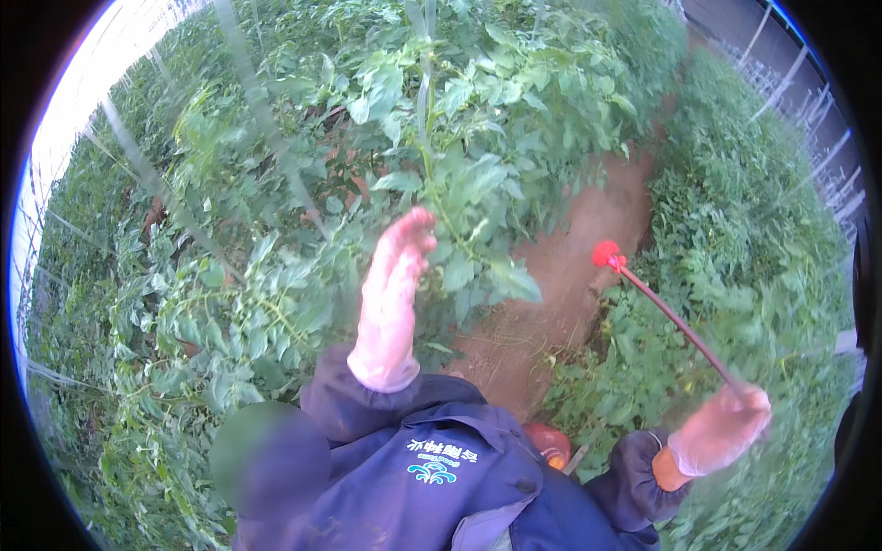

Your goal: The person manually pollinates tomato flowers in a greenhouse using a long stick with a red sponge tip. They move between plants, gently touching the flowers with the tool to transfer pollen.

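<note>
My left hand (pixel 389 303), in a thin translucent glove, is raised beside a tomato plant's leafy stem (pixel 428 148). Its fingers are curved, and I see nothing held in them. A compound leaf (pixel 482 265) spreads just right of the fingertips; whether they touch it I cannot tell. In my right hand (pixel 720 430), gloved the same way, is a thin dark rod (pixel 679 324). The rod slants up and left to a fluffy red tip (pixel 606 255) over the path, apart from the stem.
Dense tomato foliage (pixel 227 324) stands to the left, with another row (pixel 751 206) on the right. A bare soil path (pixel 572 255) runs between. Pale support strings (pixel 269 124) slant through the plants. A red rounded object (pixel 548 441) shows below, beside my dark blue jacket (pixel 413 510).
</note>
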The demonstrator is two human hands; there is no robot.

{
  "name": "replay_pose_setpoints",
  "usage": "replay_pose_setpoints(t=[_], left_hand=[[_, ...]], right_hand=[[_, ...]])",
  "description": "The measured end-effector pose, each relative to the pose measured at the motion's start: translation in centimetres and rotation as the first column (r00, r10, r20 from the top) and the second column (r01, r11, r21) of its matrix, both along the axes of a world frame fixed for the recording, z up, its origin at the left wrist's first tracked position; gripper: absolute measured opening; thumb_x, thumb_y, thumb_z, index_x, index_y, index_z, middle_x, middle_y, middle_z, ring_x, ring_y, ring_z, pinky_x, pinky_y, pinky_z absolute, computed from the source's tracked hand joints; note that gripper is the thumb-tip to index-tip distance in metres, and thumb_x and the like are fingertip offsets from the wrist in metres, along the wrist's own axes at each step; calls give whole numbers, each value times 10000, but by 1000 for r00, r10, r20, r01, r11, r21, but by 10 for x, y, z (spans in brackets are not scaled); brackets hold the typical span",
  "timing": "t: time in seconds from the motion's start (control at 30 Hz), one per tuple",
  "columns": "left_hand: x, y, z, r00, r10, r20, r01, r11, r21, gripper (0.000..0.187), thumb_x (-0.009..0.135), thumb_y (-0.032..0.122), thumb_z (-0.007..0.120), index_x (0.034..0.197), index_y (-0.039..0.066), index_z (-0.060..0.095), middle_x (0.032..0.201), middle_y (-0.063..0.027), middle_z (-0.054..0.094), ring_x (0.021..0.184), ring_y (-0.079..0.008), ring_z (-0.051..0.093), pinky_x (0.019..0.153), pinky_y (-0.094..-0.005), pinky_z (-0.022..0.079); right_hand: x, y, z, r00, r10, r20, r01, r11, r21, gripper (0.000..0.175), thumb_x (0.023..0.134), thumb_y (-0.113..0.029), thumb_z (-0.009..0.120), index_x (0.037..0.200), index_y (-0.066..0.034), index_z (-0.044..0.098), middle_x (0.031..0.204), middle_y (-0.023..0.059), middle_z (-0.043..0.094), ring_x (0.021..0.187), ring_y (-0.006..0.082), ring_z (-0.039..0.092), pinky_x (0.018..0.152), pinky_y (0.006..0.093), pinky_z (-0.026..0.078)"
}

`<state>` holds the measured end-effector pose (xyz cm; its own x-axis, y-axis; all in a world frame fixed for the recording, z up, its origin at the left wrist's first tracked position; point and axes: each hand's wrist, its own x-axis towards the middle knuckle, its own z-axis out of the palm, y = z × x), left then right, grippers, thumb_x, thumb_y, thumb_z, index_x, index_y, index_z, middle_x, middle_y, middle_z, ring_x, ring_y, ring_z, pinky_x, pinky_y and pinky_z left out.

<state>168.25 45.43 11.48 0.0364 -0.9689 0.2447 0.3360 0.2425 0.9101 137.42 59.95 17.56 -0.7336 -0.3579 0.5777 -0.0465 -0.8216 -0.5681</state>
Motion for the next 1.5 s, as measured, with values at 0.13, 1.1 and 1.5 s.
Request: replay_pose_setpoints(t=[0.13,1.1,1.5], left_hand=[[-15,-95,15,966,259,-7,-258,961,-102,412,940,127,464,1327,-5,409,1279,-77,475,1163,-169,452,991,-304,339],[-21,-270,16,988,104,-115,-86,985,152,289,884,107,628,1135,-15,553,884,-57,627,797,-136,598,736,-265,483],[-31,-271,19,989,70,-131,-62,996,62,262,909,158,594,1127,17,560,929,-29,609,856,-111,562,768,-240,440]], right_hand=[[-17,-45,7,999,5,34,-4,1000,-30,255,977,-212,452,809,-20,465,785,52,402,685,140,358,639,266,355],[-12,-387,11,464,733,-497,-623,669,405,178,872,42,513,1016,65,615,961,158,622,819,210,623,747,307,509],[-25,-398,16,462,740,-489,-622,663,416,170,877,23,524,1013,63,618,969,171,624,832,212,627,761,297,509]])
